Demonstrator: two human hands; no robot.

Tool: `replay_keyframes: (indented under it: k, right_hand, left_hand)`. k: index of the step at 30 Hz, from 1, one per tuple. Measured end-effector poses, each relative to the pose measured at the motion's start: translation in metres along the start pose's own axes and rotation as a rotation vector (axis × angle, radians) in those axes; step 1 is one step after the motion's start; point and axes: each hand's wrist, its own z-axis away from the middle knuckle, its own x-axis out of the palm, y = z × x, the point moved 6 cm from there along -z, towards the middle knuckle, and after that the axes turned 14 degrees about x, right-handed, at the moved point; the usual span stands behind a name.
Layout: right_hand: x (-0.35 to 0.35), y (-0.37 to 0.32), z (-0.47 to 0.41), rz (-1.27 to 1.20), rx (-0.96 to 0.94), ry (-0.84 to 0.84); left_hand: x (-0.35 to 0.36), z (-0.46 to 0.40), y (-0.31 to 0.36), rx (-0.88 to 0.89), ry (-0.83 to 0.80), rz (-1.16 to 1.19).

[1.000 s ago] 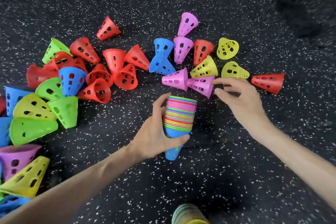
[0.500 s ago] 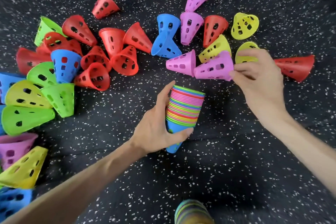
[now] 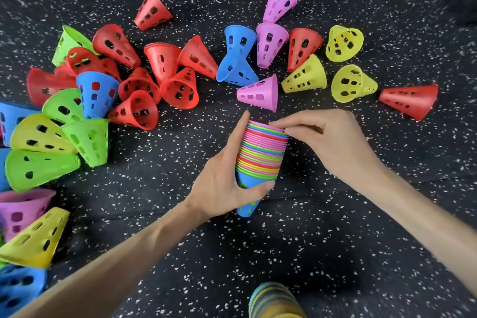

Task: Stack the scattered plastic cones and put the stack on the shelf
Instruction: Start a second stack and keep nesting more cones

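The left hand [image 3: 227, 178] grips the stack [image 3: 260, 155] of nested cones, thumb up along its left side and fingers curled round the blue lower part. The stack is held wide end up, its blue tip pointing down at the floor [image 3: 322, 227]; whether the tip touches the floor cannot be told. The right hand [image 3: 327, 142] sits at the stack's top rim on the right, fingers bent, fingertips [image 3: 289, 131] pinching the rim of the top pink cone [image 3: 260, 124], which is seated in the stack.

Just beyond the stack a loose pink cone [image 3: 259, 93] lies on its side, near the left thumb tip. Behind it lie two blue cones [image 3: 238, 57], two more pink ones [image 3: 273, 28], a red cone [image 3: 303, 46] and three yellow cones [image 3: 346, 64]. Another red cone [image 3: 410, 99] lies alone at far right, well apart from the right hand.

To the left a dense heap of red, green, blue and yellow cones [image 3: 103, 90] runs down to the frame's left edge, well apart from the left forearm. Between that heap and the stack is bare speckled floor, and more bare floor lies between and below the two forearms. At the bottom edge the top of a second striped stack [image 3: 275, 302] shows.
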Motion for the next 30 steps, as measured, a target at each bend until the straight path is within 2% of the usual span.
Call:
replay_keyframes:
  k: [6,8,12,21,26,30]
  right_hand:
    - [-0.004,0.007,-0.015,-0.079,0.017,0.008]
    - [-0.006,0.011,-0.026,-0.036,0.042,0.034]
    - [0.011,0.016,-0.044,0.021,0.126,-0.106]
    - [-0.01,0.013,-0.045,-0.183,0.081,0.206]
    - [-0.021,0.007,-0.04,-0.221,0.078,0.257]
    - [-0.023,0.004,-0.033,-0.136,0.089,0.266]
  left_hand:
    - [-0.001,0.0,0.0,0.01,0.038,0.055]
    - [-0.002,0.001,-0.001,-0.007,0.058,0.062]
    - [-0.003,0.001,-0.002,-0.012,0.074,0.053]
    - [-0.003,0.001,-0.001,-0.01,0.06,0.037]
    - [-0.001,0.002,-0.002,-0.018,0.048,0.004]
    - [-0.002,0.003,-0.003,-0.023,0.045,-0.01]
